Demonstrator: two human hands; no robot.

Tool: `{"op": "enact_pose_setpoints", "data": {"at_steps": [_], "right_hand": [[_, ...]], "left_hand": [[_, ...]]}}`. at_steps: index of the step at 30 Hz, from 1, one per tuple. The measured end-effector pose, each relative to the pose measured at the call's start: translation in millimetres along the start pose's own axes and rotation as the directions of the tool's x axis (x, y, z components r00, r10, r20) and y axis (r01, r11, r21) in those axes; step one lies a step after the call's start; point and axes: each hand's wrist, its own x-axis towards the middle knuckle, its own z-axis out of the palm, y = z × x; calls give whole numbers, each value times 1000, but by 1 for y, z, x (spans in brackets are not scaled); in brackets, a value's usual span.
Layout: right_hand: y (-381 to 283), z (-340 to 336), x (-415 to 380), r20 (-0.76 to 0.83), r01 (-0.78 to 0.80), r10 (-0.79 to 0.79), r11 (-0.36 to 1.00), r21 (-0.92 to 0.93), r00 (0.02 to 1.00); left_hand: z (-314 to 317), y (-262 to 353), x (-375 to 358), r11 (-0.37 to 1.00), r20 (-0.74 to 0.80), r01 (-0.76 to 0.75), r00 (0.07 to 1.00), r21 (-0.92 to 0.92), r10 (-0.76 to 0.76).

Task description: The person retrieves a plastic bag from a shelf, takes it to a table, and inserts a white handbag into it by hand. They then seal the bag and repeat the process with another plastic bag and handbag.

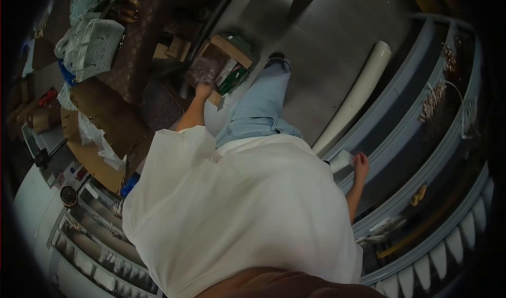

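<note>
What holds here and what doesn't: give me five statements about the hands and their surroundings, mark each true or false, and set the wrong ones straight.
1. In the picture, the left hand is at the near edge of a cardboard box. True.
2. The right hand is at the far left. False: it shows on the right, against the grey shelves.
3. A white handbag shows at the upper left. True.
4. The person wears a black top. False: the shirt is white.
5. The jeans are light blue. True.
</note>
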Motion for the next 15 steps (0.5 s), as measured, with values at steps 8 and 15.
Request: {"op": "enact_pose_setpoints", "data": {"at_steps": [8, 15], "right_hand": [[60, 11, 64, 320, -267, 300, 953, -141, 899], [73, -76, 235, 629, 631, -141, 365, -685, 764]], "left_hand": [[-34, 154, 57, 916, 251, 123, 968, -381, -25], [-32, 363, 158, 730, 285, 186, 958, -657, 12]]}}
